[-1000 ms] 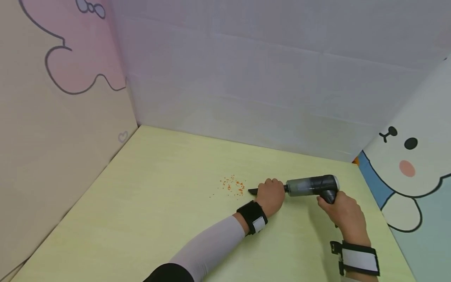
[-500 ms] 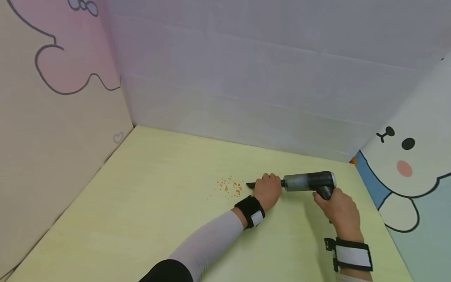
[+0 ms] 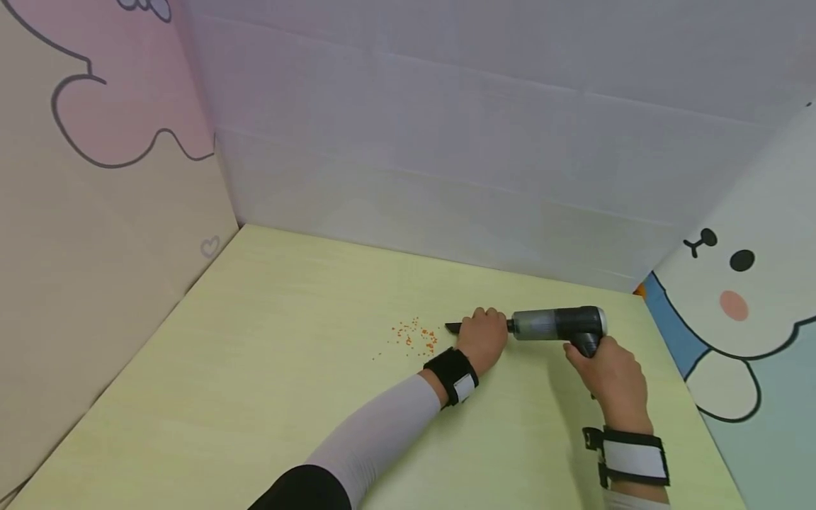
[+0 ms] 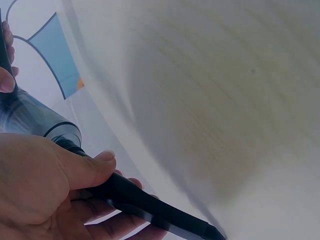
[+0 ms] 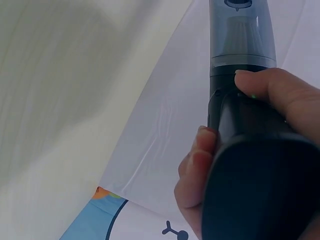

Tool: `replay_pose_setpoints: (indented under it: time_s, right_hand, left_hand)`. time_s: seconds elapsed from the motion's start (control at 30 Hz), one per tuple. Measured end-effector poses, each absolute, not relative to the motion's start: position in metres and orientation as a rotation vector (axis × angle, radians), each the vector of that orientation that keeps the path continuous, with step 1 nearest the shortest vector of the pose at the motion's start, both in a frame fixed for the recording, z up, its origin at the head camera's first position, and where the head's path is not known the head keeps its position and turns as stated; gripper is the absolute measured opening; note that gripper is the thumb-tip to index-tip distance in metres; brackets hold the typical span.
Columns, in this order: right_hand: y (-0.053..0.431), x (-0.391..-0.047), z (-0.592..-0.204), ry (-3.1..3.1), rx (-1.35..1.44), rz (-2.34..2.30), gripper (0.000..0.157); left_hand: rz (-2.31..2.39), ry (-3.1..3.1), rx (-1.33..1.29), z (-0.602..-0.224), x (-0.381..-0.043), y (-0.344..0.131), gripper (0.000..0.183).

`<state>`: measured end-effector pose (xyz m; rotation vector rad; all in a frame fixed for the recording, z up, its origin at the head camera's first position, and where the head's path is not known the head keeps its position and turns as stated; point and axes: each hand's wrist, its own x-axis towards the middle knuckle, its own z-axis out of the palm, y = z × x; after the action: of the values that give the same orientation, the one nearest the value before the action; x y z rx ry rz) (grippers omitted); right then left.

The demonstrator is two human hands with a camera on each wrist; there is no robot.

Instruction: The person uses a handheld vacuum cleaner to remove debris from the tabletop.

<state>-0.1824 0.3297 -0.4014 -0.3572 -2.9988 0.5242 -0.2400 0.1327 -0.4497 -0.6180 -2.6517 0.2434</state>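
Observation:
A handheld vacuum cleaner [image 3: 535, 325] with a clear dust cup and a black body is held above the table, lying roughly level with its nozzle toward the left. My right hand [image 3: 615, 379] grips its handle; in the right wrist view the thumb [image 5: 270, 82] lies on the body near a small green light. Around the black nozzle [image 4: 150, 207] my left hand [image 3: 482, 340] curls its fingers, the thumb on top in the left wrist view. Just left of the nozzle tip, orange crumbs [image 3: 414, 336] lie scattered on the table.
The pale yellow table [image 3: 287, 354] is enclosed by a plain whitish back wall [image 3: 414, 142], a left panel [image 3: 115, 227] with a pink drawing, and a right panel [image 3: 765, 340] with a cartoon face. Both wrists wear black straps.
Both hands and the vacuum cleaner have shifted slightly up and left in the head view, which itself has moved a little. The grips and the crumbs look the same.

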Motion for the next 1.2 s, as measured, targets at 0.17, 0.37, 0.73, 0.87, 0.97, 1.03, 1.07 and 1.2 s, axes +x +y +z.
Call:
replay_pose_setpoints:
  time_s: [0.17,0.37,0.73,0.87,0.97,1.03,1.07,1.2]
  right_hand:
    - [0.3271,-0.1836,-0.4024,-3.002,-0.378,0.523,0.068]
    - [0.3258,-0.1846,-0.4031,-3.001,-0.384,0.522,0.068]
    - [0.3247,-0.1854,-0.4025,-3.002,-0.368,0.524,0.066]
    - [0.3248,-0.1848,-0.4019,-3.012,-0.370,0.538,0.066]
    - [0.3248,-0.1839,-0.4021,-3.021,-0.373,0.543,0.067]
    - [0.3249,-0.1836,-0.4028,-3.024,-0.372,0.542,0.065]
    - [0.3251,-0.1835,-0.4031,-3.024,-0.369,0.541,0.066]
    - [0.3256,-0.1838,-0.4045,-3.023,-0.350,0.540,0.063]
  left_hand:
    - [0.228,-2.665,-0.609,-0.4513,-0.2420,0.1323,0.018]
    - [0.209,-2.678,-0.601,-0.4528,-0.2451,0.1327,0.019]
    - [0.196,-2.704,-0.582,-0.4556,-0.2472,0.1336,0.019]
    - [0.194,-2.703,-0.571,-0.4528,-0.2452,0.1333,0.018]
    - [0.191,-2.719,-0.572,-0.4538,-0.2454,0.1338,0.017]
    - [0.190,-2.725,-0.574,-0.4552,-0.2455,0.1342,0.017]
    - [0.187,-2.723,-0.573,-0.4561,-0.2456,0.1342,0.017]
    - [0.176,-2.714,-0.569,-0.4591,-0.2456,0.1340,0.017]
